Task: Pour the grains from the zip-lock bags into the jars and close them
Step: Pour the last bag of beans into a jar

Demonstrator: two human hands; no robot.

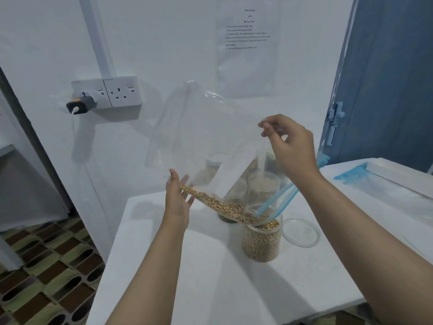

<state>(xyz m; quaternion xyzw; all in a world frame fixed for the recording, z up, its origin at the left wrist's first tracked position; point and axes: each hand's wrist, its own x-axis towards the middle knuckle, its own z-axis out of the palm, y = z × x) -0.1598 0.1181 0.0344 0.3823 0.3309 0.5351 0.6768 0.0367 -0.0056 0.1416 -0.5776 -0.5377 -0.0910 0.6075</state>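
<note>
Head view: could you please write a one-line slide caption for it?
Right hand pinches the zip-lock bag aloft while the left hand supports it, tipping soybeans into the open jar.

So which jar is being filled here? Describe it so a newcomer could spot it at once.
On the white table, find the cluster of clear jars by the wall. The jar being filled stands nearest the camera, under the blue-zippered mouth of the tilted bag. Unlike those behind, it is open, nearly full of round beige beans, its clear lid lying beside it.
</note>
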